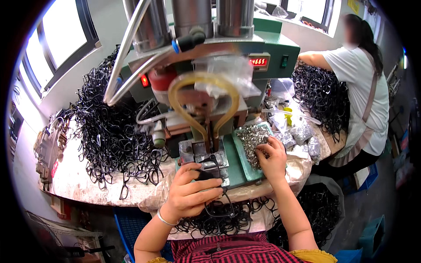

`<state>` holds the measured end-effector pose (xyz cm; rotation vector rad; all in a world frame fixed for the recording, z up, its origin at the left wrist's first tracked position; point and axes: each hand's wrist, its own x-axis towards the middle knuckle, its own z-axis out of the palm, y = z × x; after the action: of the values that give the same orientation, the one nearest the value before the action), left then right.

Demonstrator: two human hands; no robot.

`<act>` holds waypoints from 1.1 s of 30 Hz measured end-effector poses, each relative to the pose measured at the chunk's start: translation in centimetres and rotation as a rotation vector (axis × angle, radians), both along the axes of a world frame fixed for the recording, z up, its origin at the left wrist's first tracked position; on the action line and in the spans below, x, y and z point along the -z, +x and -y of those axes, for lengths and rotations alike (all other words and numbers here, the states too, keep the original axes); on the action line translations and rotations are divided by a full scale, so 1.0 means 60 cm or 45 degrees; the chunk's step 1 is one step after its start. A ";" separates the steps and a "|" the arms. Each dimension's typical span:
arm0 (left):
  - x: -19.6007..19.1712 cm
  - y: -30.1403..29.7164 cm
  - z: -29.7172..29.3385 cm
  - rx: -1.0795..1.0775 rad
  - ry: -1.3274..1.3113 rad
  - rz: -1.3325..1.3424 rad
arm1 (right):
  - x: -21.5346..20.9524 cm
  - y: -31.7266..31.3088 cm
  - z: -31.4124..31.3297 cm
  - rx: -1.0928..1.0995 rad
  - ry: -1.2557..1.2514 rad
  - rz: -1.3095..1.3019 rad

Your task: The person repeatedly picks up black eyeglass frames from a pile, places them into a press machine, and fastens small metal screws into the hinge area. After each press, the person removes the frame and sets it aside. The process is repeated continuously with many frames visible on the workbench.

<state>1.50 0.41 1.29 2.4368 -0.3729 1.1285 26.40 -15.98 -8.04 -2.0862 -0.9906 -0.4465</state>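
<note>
My left hand [190, 193] is closed around a black eyeglass frame [220, 215], with part of the frame reaching up against the metal fixture [187, 151] of a bench machine. Directly above that fixture, the two tips of a copper-coloured loop [173, 98] point down. My right hand [273, 162] has its fingers pinched at the right side of a green tray [240, 154]. Small shiny metal parts [250, 136] fill the tray in a heap. What the right fingertips hold, if anything, is too small to make out.
Tangled black eyeglass frames [112, 140] pile up on the table's left; more frames [232, 223] lie before me. Bags of small parts [302, 133] sit beyond the tray. A co-worker [366, 83] stands at the right by another heap. Hoses [115, 70] cross the machine's front.
</note>
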 end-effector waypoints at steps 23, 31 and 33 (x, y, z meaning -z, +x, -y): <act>0.028 -0.137 -0.139 -1.375 -0.084 -0.025 | -0.022 -0.031 -0.054 -0.279 0.734 -0.937; 0.183 -0.066 -0.223 -1.780 -0.073 -0.609 | -0.029 -0.055 0.010 0.002 0.395 -0.441; 0.200 -0.092 -0.225 -1.682 -0.072 -0.363 | -0.011 -0.054 0.058 0.081 0.376 -0.395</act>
<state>-3.99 13.89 -10.68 2.6301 1.5195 1.0825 23.14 -19.48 -7.38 -1.8528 -0.6368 -0.2706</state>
